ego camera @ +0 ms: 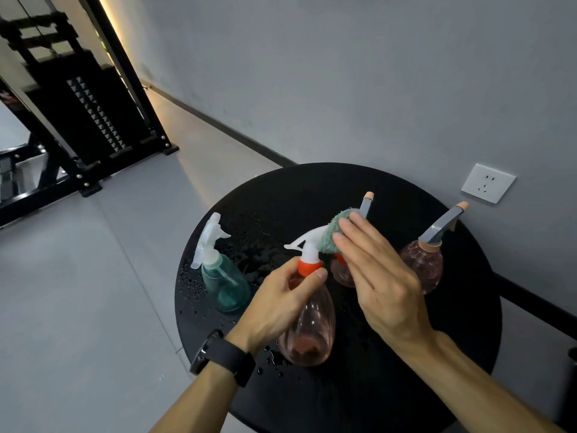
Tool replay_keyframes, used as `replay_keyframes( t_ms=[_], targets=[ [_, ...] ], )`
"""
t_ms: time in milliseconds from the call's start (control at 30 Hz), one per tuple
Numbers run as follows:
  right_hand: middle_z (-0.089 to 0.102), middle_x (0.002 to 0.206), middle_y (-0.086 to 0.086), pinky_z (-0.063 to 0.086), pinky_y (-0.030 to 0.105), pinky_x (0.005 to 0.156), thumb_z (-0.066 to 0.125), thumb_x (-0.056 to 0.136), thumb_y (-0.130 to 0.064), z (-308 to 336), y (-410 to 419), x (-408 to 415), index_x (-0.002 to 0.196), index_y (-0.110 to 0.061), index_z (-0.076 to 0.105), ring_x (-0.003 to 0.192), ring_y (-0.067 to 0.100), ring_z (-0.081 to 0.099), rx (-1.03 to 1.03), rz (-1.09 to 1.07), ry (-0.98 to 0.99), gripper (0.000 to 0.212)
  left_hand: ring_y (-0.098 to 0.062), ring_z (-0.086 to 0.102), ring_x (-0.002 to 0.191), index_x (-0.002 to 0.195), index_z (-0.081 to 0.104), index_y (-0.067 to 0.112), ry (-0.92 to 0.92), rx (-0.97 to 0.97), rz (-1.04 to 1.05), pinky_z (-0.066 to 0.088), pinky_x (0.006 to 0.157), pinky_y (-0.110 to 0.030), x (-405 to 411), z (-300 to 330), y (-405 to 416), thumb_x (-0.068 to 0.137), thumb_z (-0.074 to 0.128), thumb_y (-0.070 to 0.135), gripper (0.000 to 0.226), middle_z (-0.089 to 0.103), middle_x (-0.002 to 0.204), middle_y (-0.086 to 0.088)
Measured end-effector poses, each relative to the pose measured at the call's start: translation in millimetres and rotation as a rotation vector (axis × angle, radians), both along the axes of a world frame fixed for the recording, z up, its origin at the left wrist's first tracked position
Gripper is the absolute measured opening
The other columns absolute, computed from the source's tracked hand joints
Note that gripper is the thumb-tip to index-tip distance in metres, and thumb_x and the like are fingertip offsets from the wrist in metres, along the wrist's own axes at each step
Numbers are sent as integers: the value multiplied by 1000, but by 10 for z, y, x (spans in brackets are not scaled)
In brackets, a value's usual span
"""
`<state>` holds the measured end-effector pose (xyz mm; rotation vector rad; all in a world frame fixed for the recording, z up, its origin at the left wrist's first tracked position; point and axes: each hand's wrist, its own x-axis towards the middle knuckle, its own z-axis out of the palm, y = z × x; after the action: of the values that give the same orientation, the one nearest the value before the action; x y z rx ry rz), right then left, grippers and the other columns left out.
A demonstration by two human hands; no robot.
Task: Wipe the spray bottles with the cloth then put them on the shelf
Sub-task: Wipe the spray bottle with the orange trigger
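Above the wet black worktop (390, 385), left hand (281, 304) fingers grip the pink bottle (312, 332) neck; right hand (381, 276) fingers, nearly straight, press the green cloth (327, 235) against its sprayer.

bottles (421, 264) crowd table (312, 189) right; rear bare.
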<state>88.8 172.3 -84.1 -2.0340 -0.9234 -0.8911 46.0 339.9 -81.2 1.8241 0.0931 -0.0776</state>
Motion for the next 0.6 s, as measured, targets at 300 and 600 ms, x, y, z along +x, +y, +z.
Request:
replay_keyframes(
  t_ms=[300,600],
  targets=[
    [52,139,15,38,38,112,61,89,9,-289,18,65,127,3,57,138,25,42,-92,36,92,39,-12,70,101,110,69,27,-77,-141,58,52,93,-31,33,84,12,93,63,33,19,75,106,2],
    [55,136,15,45,41,105,55,92,-1,-229,-96,12,125,4,59,135,24,47,-24,-25,116,33,-2,66,98,111,63,35,-129,72,168,53,95,-31,74,24,38,92,68,31,20,72,105,12]
  ],
)
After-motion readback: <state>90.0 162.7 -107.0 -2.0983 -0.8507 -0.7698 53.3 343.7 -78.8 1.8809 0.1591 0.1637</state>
